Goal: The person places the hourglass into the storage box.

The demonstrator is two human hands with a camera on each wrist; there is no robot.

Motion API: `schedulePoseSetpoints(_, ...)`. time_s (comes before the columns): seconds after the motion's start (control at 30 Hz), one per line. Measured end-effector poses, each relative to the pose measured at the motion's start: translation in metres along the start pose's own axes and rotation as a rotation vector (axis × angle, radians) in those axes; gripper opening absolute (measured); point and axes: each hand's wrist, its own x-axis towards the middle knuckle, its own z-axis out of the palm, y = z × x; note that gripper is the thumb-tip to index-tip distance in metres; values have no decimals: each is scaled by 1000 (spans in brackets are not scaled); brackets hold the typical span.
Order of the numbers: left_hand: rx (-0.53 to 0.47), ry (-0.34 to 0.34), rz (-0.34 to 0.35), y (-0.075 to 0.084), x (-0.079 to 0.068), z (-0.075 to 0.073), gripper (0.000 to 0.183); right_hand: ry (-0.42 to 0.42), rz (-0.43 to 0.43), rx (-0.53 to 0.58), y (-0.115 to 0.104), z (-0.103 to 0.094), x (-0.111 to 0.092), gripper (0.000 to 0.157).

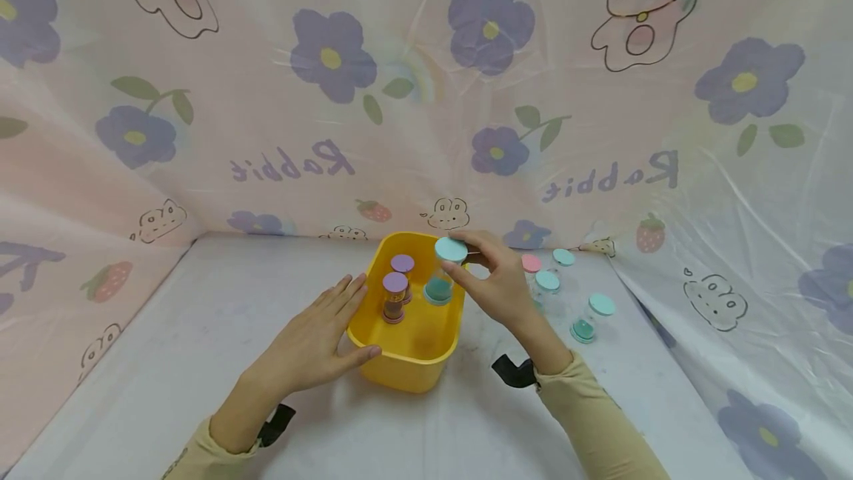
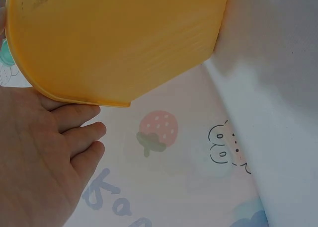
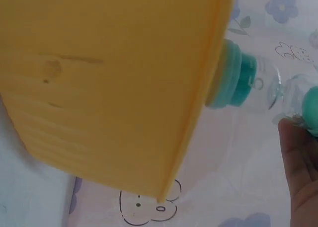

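Over bin (image 1: 401, 376), right hand (image 1: 496, 281) pinches hourglass (image 1: 439, 289) by cap (image 1: 450, 248).

On the table (image 1: 166, 332) before you, a tub (image 1: 406, 375) sits with two hourglasses (image 1: 394, 298) standing in its left half, one behind the other. Your left hand (image 1: 313, 339) rests along the tub's left side, while your right hand (image 1: 496, 284) holds a third hourglass (image 1: 438, 287) over its right half. To the tub's right, three hourglasses (image 1: 548, 281) stand grouped on the table, a fourth (image 1: 593, 315) nearer you and farther right. A cloth (image 1: 426, 117) hangs behind the table.
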Motion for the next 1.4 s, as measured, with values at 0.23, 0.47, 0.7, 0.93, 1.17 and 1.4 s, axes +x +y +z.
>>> schedulePoseSetpoints(0.23, 1, 7, 3, 0, 0, 0, 97, -100, 13, 4, 3, 12, -4, 46)
schedulePoseSetpoints(0.47, -3, 11, 10, -1, 0, 0, 97, -209, 24, -25, 10, 24, -7, 42)
schedulePoseSetpoints(0.7, -1, 12, 12, -1, 0, 0, 97, -366, 101, -64, 12, 33, -6, 44)
schedulePoseSetpoints(0.93, 6, 25, 27, 0, 1, 0, 96, -529, 70, -148, 11, 38, 1, 42)
schedulePoseSetpoints(1.17, 3, 28, 27, 1, 1, 0, 97, -660, 25, -175, 17, 46, 9, 44)
schedulePoseSetpoints(1.4, 1, 24, 25, 0, 0, 0, 96, -763, -15, -258, 20, 53, 17, 44)
